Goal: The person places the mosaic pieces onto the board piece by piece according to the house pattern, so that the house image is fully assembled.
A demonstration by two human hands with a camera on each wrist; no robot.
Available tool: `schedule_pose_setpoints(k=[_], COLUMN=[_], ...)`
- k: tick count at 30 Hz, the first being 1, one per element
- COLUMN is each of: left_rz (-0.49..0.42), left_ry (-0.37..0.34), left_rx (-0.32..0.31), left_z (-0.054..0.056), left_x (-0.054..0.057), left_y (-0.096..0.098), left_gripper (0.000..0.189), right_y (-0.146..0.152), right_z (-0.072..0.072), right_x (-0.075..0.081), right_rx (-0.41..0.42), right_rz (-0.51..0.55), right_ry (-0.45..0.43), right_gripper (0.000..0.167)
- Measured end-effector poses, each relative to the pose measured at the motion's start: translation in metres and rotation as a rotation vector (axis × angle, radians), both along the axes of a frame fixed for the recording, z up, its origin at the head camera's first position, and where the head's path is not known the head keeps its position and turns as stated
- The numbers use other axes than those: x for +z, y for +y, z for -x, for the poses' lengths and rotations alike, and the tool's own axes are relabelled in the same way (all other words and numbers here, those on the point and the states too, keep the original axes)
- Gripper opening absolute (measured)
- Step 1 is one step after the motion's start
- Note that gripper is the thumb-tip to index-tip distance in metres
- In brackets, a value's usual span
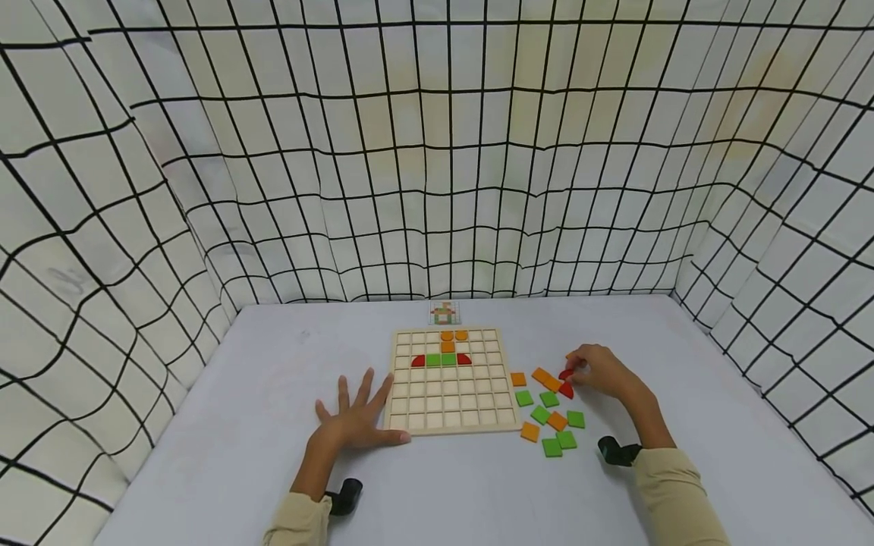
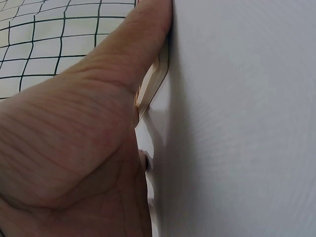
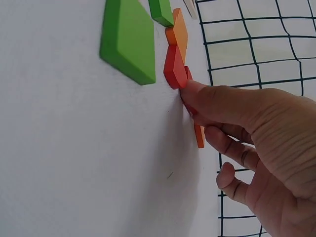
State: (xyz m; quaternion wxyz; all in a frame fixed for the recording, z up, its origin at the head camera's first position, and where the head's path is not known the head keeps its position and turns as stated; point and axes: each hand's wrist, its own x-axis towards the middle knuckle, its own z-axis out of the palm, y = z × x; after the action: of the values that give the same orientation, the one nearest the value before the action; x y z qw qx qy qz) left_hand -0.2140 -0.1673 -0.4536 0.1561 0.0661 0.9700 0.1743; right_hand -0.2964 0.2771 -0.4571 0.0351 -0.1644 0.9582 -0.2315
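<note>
A wooden grid board [image 1: 416, 402] lies on the table. It bears two round orange pieces [image 1: 461, 335], an orange square [image 1: 447, 346] below them, and a row of two green squares [image 1: 433, 360] between two red quarter-round pieces [image 1: 418, 362]. My left hand [image 1: 351, 425] is spread flat at the board's lower left corner, its thumb along the near edge. To the right of the board, my right hand [image 1: 601, 371] pinches a red piece [image 3: 188, 101] between thumb and fingertips. Another red piece [image 3: 174, 69] lies right beside that thumb.
Loose green squares [image 1: 552, 447] and orange squares [image 1: 529, 431] lie scattered to the right of the board. A small pattern card [image 1: 444, 312] lies behind the board. Black netting [image 1: 451, 189] over white sheets surrounds the table's back and sides.
</note>
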Motion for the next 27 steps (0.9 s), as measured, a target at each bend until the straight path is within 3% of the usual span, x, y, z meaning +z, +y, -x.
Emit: schedule_pose_setpoints(k=[9, 15, 27], left_rz=[-0.004, -0.009, -0.006], left_ry=[-0.006, 0.001, 0.001], left_rx=[0.005, -0.004, 0.002], left_z=[-0.001, 0.000, 0.000], left_x=[0.004, 0.001, -0.001], left_y=[0.000, 0.000, -0.001], left_gripper=[0.113, 0.113, 0.113], right_y=[0.000, 0.000, -0.017], right_z=[-0.002, -0.003, -0.001], right_x=[0.002, 0.002, 0.014], right_rx=[0.014, -0.017, 0.004], right_rz=[0.008, 0.012, 0.054], right_ry=[0.007, 0.026, 0.051], right_gripper=[0.017, 0.019, 0.016])
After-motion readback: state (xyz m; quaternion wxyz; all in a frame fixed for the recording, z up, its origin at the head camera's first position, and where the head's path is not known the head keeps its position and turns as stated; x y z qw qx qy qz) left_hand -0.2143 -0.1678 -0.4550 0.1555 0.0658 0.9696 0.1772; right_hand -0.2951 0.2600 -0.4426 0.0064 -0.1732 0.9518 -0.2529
